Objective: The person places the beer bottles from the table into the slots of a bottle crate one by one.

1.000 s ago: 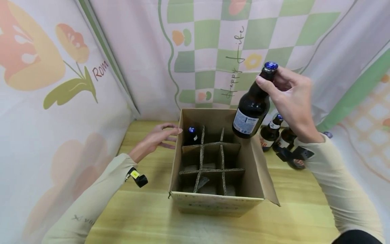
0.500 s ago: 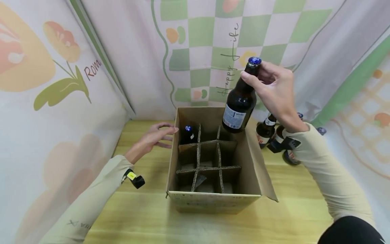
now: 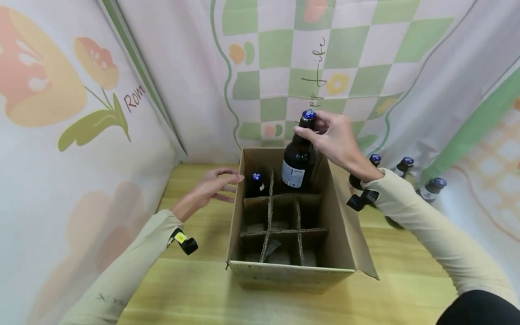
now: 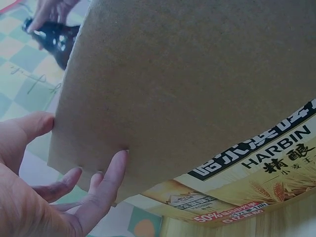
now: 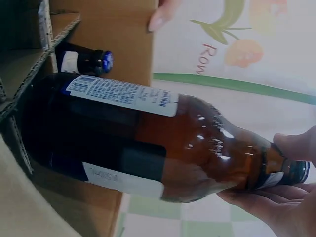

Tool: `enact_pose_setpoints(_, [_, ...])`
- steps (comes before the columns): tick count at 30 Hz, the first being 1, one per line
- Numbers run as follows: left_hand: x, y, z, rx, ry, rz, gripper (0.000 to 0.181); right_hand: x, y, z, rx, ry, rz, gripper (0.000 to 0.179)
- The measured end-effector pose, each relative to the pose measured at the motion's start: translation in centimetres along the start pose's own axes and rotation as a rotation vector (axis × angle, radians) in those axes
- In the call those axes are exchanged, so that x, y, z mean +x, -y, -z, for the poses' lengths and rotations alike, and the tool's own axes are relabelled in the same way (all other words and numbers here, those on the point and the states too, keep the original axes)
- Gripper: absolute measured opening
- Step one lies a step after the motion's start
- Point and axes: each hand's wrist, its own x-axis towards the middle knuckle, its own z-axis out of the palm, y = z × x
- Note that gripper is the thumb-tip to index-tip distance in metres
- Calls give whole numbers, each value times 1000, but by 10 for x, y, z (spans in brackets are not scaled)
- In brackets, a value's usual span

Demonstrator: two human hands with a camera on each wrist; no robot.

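Note:
A cardboard box (image 3: 284, 271) with crossed dividers (image 3: 298, 212) stands on the table. My right hand (image 3: 335, 137) grips a brown beer bottle (image 3: 298, 158) by its neck, just under the blue cap. The bottle is upright with a slight tilt, its base lowered into the back middle compartment. In the right wrist view, the bottle's label (image 5: 123, 96) faces the camera. My left hand (image 3: 211, 187) is at the box's left side, thumb tip at the rim and spread fingers touching the cardboard flap (image 4: 148, 89). Another blue-capped bottle (image 3: 257, 183) sits in the back left compartment.
Several more bottles (image 3: 430, 189) stand on the table right of the box, partly behind my right forearm. A side flap (image 3: 359, 225) sticks out along the box's right edge. Printed curtains (image 3: 276, 54) hang close behind and at the left.
My right hand has carried the bottle left and down, from above the box's back right corner into the back middle compartment. The left hand stays at the left rim.

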Motion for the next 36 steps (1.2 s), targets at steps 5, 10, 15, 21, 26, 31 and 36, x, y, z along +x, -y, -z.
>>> enact_pose_setpoints(5, [0,6,-1,-12,8,5,61,5,-8,-19,-28,135,-40,27])
enact_pose_setpoints(10, [-4,8,1,-5,14,5,62,9,-8,-31,-40,183,-30,25])
enact_pose_setpoints(15, [-5,7,4,6,10,3,59,15,-6,-32,-28,176,-41,22])
enact_pose_setpoints(21, [-5,3,3,25,5,-4,58,19,0,-28,14,208,-43,27])
enact_pose_setpoints(26, [-6,3,2,25,11,1,57,19,5,-27,-5,203,-11,24])
enact_pose_setpoints(31, [-6,1,4,23,19,-20,56,20,6,-30,-73,258,27,19])
enact_pose_setpoints(36, [-5,2,4,26,24,-19,55,16,-7,-39,-176,346,87,31])
